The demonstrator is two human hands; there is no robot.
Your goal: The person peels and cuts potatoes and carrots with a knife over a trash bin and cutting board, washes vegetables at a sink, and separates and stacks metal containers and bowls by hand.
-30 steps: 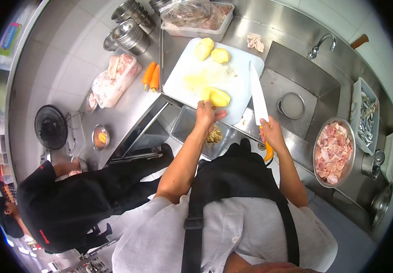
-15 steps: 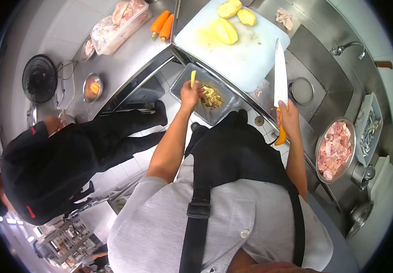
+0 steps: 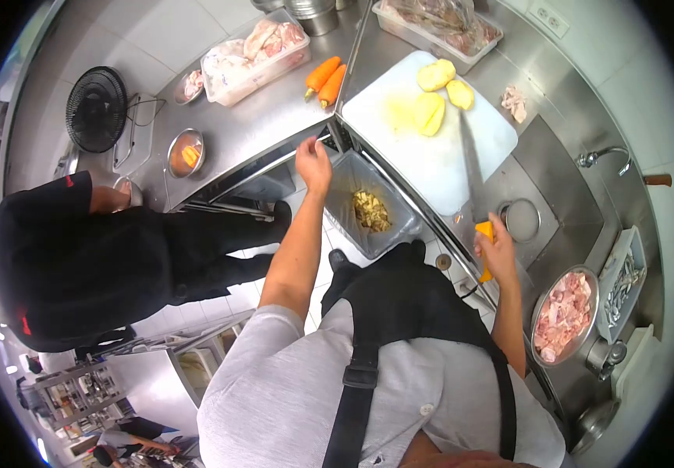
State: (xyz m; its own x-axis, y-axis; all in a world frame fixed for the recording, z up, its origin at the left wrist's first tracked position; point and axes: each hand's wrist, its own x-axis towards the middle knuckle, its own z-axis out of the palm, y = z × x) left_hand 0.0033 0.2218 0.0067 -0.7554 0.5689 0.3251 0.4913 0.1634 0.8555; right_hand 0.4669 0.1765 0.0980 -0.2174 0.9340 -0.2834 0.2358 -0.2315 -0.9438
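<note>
My right hand (image 3: 496, 248) is wrapped round the yellow handle of a large kitchen knife (image 3: 471, 168). Its blade points away from me, over the board's right part, with the tip near the potatoes. My left hand (image 3: 313, 165) is raised beside the counter edge, left of the bin, fingers curled together; whatever they hold is hidden. Peeled potatoes (image 3: 431, 114) lie at the far side of a white cutting board (image 3: 399, 160). Below the board's left edge stands a grey bin (image 3: 345, 175) with peelings (image 3: 371, 212) in it.
Two carrots (image 3: 322, 76) and a tub of raw meat (image 3: 255, 58) lie on the left counter. A bowl of cut meat (image 3: 563, 316) and a tray of small fish (image 3: 626, 285) stand right. A co-worker in black (image 3: 95, 257) stands at left.
My left hand has moved up and left from over the bin, and the yellow strip in it no longer shows. The knife blade has tilted left toward the potatoes. The camera view has shifted.
</note>
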